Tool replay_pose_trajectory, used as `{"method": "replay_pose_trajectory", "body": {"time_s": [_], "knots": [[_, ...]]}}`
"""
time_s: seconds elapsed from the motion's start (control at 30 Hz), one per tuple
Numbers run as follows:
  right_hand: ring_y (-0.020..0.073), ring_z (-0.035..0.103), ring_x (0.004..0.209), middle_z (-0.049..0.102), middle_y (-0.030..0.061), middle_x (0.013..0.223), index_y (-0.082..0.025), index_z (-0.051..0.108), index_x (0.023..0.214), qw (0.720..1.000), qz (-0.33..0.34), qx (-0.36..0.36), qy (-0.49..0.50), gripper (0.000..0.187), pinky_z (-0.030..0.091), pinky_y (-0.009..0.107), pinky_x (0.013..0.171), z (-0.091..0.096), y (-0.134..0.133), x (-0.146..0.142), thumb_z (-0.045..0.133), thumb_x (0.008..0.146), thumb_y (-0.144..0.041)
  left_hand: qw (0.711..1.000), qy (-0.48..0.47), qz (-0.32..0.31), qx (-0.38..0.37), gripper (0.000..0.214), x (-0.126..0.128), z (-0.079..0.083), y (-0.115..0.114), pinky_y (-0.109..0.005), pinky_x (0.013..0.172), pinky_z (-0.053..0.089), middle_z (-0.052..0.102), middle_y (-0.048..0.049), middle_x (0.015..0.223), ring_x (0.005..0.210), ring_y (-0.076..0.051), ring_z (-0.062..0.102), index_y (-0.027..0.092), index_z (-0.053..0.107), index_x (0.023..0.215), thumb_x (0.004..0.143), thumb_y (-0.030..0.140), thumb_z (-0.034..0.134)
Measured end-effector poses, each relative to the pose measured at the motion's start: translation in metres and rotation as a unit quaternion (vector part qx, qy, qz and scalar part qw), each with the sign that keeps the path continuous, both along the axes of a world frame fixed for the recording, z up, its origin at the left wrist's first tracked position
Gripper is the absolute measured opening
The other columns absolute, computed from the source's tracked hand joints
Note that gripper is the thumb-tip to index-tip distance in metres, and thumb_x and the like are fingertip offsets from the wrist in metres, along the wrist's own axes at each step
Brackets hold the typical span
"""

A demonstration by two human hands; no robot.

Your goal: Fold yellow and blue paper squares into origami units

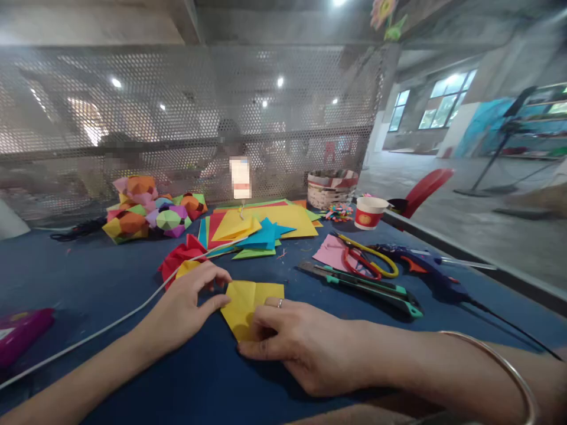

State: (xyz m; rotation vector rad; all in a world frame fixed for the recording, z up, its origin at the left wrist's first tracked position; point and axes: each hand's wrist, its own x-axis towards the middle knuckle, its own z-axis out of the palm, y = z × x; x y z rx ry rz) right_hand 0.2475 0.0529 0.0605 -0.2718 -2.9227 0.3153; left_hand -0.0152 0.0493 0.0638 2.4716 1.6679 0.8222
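A folded sheet of yellow paper (248,301) with a crease down its upper part lies on the table in front of me. My right hand (301,342), with a ring on one finger, presses its curled fingers and thumb on the paper's lower edge. At the paper's left edge is my left hand (192,298), its fingers bent and its thumb apart from the index finger, the tips touching or very near the paper. Just behind that hand sits a red folded-paper piece (182,255) with a yellow part, crossed by a white cord (142,304).
Coloured sheets (296,219) and blue folded paper (266,235) lie behind. Paper balls (133,221) stand at left. To the right are a box cutter (367,288), scissors (365,262), a glue gun (425,265), a paper cup (370,213) and a basket (332,189). A purple object (24,333) lies far left.
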Motion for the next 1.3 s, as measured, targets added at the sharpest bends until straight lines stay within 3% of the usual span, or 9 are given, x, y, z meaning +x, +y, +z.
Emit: {"method": "replay_pose_trajectory", "body": {"time_s": [0.1,0.2,0.33,0.43,0.53,0.7,0.87,1.1,1.3], "knots": [[0.0199,0.06,0.091,0.064,0.0102,0.11,-0.017,0.068,0.135,1.0,-0.002,0.001,-0.005,0.053,0.05,0.029,0.087,0.001,0.0,0.0,0.059,0.083,-0.007,0.993,0.037,0.077,0.081,0.032,-0.019,0.022,0.011,-0.039,0.084,0.056,0.072,-0.0046,0.104,0.093,-0.024,0.069,0.025,0.067,0.111,0.099,0.047,0.049],[0.0194,0.06,0.09,0.064,0.01,0.11,-0.017,0.068,0.134,1.0,0.0,-0.009,0.004,0.051,0.05,0.028,0.087,0.001,-0.001,0.001,0.059,0.085,-0.007,0.979,0.083,0.145,0.121,0.034,-0.053,0.048,0.035,-0.044,0.087,0.056,0.069,-0.0058,0.107,0.098,-0.025,0.068,0.016,0.065,0.118,0.102,0.043,0.055],[0.0198,0.06,0.09,0.064,0.0101,0.111,-0.016,0.069,0.134,1.0,0.001,-0.007,0.006,0.051,0.051,0.029,0.086,0.002,-0.001,0.002,0.059,0.085,-0.007,0.967,0.102,0.167,0.166,0.032,-0.083,0.062,0.059,-0.037,0.078,0.058,0.069,-0.0036,0.102,0.084,-0.017,0.069,0.015,0.066,0.113,0.104,0.043,0.054],[0.0206,0.06,0.089,0.064,0.01,0.109,-0.017,0.068,0.136,1.0,0.0,0.009,-0.001,0.052,0.051,0.03,0.085,0.0,0.0,0.001,0.059,0.085,-0.008,0.965,0.102,0.132,0.203,0.037,-0.067,0.057,0.056,-0.038,0.08,0.057,0.07,-0.0023,0.104,0.088,-0.019,0.07,0.016,0.067,0.114,0.106,0.044,0.044],[0.0214,0.06,0.089,0.064,0.0106,0.108,-0.017,0.068,0.136,1.0,0.005,0.024,0.0,0.052,0.051,0.03,0.084,-0.002,0.002,0.0,0.058,0.086,-0.009,0.968,0.097,0.056,0.224,0.036,-0.022,0.046,0.035,-0.044,0.093,0.055,0.071,-0.0062,0.112,0.108,-0.027,0.067,0.017,0.066,0.122,0.103,0.038,0.044],[0.0207,0.06,0.09,0.065,0.0105,0.11,-0.018,0.067,0.135,0.999,0.0,0.038,0.004,0.05,0.051,0.03,0.087,-0.004,0.002,0.0,0.058,0.086,-0.011,0.972,0.093,-0.14,0.166,0.019,0.035,0.017,-0.007,-0.026,0.088,0.058,0.074,-0.0026,0.104,0.1,-0.016,0.071,0.022,0.069,0.105,0.102,0.029,0.051],[0.0205,0.062,0.1,0.066,0.0127,0.117,-0.011,0.07,0.125,1.0,0.017,0.015,0.022,0.042,0.05,0.029,0.092,-0.003,0.002,0.001,0.058,0.085,-0.007,0.958,0.096,-0.222,0.154,0.026,0.031,-0.006,-0.032,-0.02,0.076,0.06,0.077,-0.0016,0.093,0.083,-0.013,0.075,0.021,0.069,0.096,0.101,0.014,0.044],[0.0222,0.062,0.107,0.066,0.0123,0.124,-0.012,0.066,0.132,1.0,0.016,0.003,0.021,0.045,0.05,0.031,0.096,-0.003,0.003,0.0,0.061,0.088,-0.011,0.933,0.221,-0.225,0.173,0.034,0.007,-0.013,-0.051,-0.018,0.101,0.054,0.076,-0.0087,0.125,0.116,-0.014,0.073,0.017,0.062,0.128,0.102,0.018,0.042],[0.0228,0.061,0.102,0.065,0.0111,0.124,-0.013,0.064,0.135,1.0,0.009,0.002,0.002,0.048,0.051,0.032,0.093,-0.004,0.002,-0.002,0.064,0.087,-0.014,0.918,0.239,-0.215,0.232,0.034,0.002,-0.014,-0.047,-0.025,0.1,0.058,0.077,-0.0054,0.124,0.112,-0.017,0.075,0.016,0.066,0.127,0.101,0.023,0.045]]}}
